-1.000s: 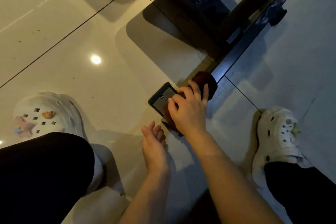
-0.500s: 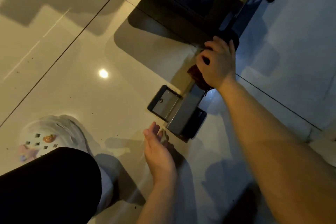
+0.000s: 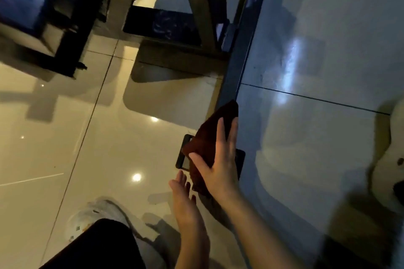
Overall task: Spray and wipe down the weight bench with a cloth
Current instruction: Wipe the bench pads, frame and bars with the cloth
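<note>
A dark red cloth (image 3: 207, 135) lies over the near end of the weight bench's dark floor rail (image 3: 237, 67). My right hand (image 3: 218, 155) grips the cloth, thumb on its left side and fingers along its right, pressing it onto the rail. A black foot plate (image 3: 184, 158) at the rail's end shows beside the cloth. My left hand (image 3: 185, 201) hovers just in front of the plate with fingers straight, holding nothing. The rail runs away to the bench's upright frame (image 3: 201, 6) and padded parts (image 3: 26, 0) at the top.
Glossy tiled floor (image 3: 87, 148) surrounds the bench base. My white clog (image 3: 96, 218) and dark trouser leg are at the lower left; another white clog (image 3: 395, 159) is at the right edge. A black cross bar (image 3: 161, 24) lies behind the rail.
My right hand has slid the cloth back down the rail from the far section to the near end by the foot plate. My left hand has stayed in front of the plate.
</note>
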A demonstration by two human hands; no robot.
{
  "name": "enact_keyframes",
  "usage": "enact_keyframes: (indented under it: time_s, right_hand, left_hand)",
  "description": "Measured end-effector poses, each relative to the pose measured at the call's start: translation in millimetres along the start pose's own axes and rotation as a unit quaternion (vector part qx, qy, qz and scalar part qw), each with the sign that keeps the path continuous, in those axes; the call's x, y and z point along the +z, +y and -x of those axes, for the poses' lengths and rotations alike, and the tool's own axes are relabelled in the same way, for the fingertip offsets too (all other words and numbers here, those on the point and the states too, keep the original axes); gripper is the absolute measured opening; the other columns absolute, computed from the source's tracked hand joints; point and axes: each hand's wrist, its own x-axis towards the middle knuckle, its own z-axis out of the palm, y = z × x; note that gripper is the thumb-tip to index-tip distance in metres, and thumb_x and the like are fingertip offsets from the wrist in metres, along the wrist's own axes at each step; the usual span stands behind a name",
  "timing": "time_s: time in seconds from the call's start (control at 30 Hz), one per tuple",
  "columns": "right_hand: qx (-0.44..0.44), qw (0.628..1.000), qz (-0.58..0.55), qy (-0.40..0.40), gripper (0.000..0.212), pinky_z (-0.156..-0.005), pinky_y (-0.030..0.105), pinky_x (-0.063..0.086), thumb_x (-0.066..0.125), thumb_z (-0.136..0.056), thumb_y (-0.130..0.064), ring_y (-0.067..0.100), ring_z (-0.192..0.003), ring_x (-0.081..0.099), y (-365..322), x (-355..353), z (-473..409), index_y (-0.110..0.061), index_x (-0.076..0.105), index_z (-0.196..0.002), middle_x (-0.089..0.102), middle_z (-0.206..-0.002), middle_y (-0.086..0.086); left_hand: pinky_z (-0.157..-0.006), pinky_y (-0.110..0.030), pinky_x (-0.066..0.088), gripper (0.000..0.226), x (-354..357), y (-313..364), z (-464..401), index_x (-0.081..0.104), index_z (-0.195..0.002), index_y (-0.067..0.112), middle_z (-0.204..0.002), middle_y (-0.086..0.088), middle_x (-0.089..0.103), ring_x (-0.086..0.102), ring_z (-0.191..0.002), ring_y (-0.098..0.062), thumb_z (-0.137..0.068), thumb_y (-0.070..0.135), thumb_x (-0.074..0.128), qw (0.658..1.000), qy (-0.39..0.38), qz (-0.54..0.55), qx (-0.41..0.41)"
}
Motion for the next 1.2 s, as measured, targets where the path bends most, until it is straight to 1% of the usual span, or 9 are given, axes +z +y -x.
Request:
enact_keyframes:
  time_s: [0.07,0.27,0.47,0.57,0.67,0.77,0.83,1.03,1.2]
  right_hand:
    - [0.003,1.000,-0.010,-0.013,0.099,-0.100,-0.002,-0.004,0.066,-0.089,-0.035,-0.012,-0.133,-0.031,-0.5,-8.9,-19.5,-0.049,-0.016,-0.142,-0.040,-0.147,-0.020]
    - [0.053,0.998,-0.014,0.003,0.094,-0.118,0.045,0.015,0.065,-0.091,-0.026,0.023,-0.149,-0.011,-13.4,-45.7,-118.7,-0.038,-0.008,-0.150,-0.026,-0.158,0.000]
    - [0.069,0.997,0.021,-0.021,0.098,-0.119,0.039,0.011,0.069,-0.089,-0.025,0.025,-0.149,-0.009,-25.9,-94.4,-215.3,-0.033,-0.004,-0.154,-0.022,-0.160,0.009]
    - [0.069,0.997,0.013,-0.026,0.100,-0.118,0.033,0.011,0.071,-0.087,-0.023,0.024,-0.150,-0.007,-29.8,-100.0,-221.9,-0.033,-0.002,-0.154,-0.021,-0.160,0.010]
    - [0.063,0.997,-0.033,-0.012,0.097,-0.119,0.037,0.017,0.070,-0.088,-0.018,0.026,-0.150,-0.003,-28.1,-89.6,-199.8,-0.033,0.001,-0.154,-0.019,-0.160,0.008]
    - [0.076,0.996,-0.049,-0.010,0.098,-0.117,0.042,0.024,0.068,-0.089,-0.016,0.027,-0.150,-0.003,-23.9,-67.1,-153.3,-0.038,-0.002,-0.153,-0.022,-0.160,0.003]
    - [0.086,0.995,-0.039,-0.022,0.101,-0.115,0.045,0.030,0.067,-0.089,-0.017,0.028,-0.149,-0.005,-22.1,-47.2,-106.1,-0.043,-0.010,-0.149,-0.026,-0.159,0.000]
    - [0.083,0.987,-0.042,-0.127,0.101,-0.114,0.034,0.028,0.064,-0.092,-0.022,0.020,-0.148,-0.008,-13.7,-19.0,38.4,-0.047,-0.021,-0.139,-0.037,-0.149,-0.010]
    - [0.077,0.981,-0.054,-0.171,0.092,-0.112,0.037,0.037,0.058,-0.096,-0.020,0.023,-0.150,0.002,-0.7,-20.4,72.8,-0.048,-0.019,-0.139,-0.032,-0.150,-0.012]
  left_hand:
    - [-0.111,-0.037,0.026,0.077,6.3,8.8,4.9,0.043,-0.142,0.025,-0.149,0.002,0.042,0.037,-0.137,-0.017,-0.080,0.066,0.022,0.999,0.009,-0.027,-0.017]
    - [-0.105,-0.039,0.035,0.048,30.2,26.4,24.6,0.042,-0.142,0.020,-0.124,-0.001,0.046,0.042,-0.113,-0.015,-0.102,0.046,0.031,0.993,0.074,-0.086,-0.028]
    - [-0.114,-0.040,0.029,0.045,48.9,28.8,30.3,0.043,-0.141,0.016,-0.134,-0.004,0.045,0.044,-0.121,-0.017,-0.102,0.040,0.038,0.985,0.156,0.026,-0.064]
    - [-0.098,-0.033,0.034,0.028,51.3,27.9,34.8,0.055,-0.117,0.010,-0.118,-0.006,0.048,0.051,-0.103,-0.018,-0.102,0.030,0.041,0.981,0.157,0.098,-0.055]
    - [-0.103,-0.031,0.034,0.021,50.4,24.2,47.0,0.053,-0.090,0.016,-0.101,-0.005,0.054,0.053,-0.098,-0.012,-0.103,0.026,0.040,0.978,0.153,0.137,-0.047]
    - [-0.113,-0.036,0.025,0.037,49.6,25.7,60.3,0.056,-0.122,0.019,-0.124,0.005,0.055,0.044,-0.130,-0.015,-0.101,0.044,0.040,0.977,0.151,0.139,-0.052]
    - [-0.114,-0.037,0.023,0.055,43.7,22.4,67.6,0.041,-0.144,0.019,-0.149,0.004,0.041,0.032,-0.141,-0.015,-0.099,0.051,0.033,0.983,0.144,0.095,-0.056]
    - [-0.117,-0.044,0.023,0.068,1.5,10.9,77.7,0.035,-0.148,0.021,-0.146,-0.004,0.047,0.038,-0.138,-0.022,-0.097,0.062,0.019,0.988,0.085,0.108,-0.075]
    - [-0.114,-0.045,0.029,0.064,-12.9,-6.4,88.0,0.043,-0.143,0.020,-0.143,-0.005,0.050,0.044,-0.133,-0.024,-0.098,0.060,0.020,0.981,0.102,0.135,-0.096]
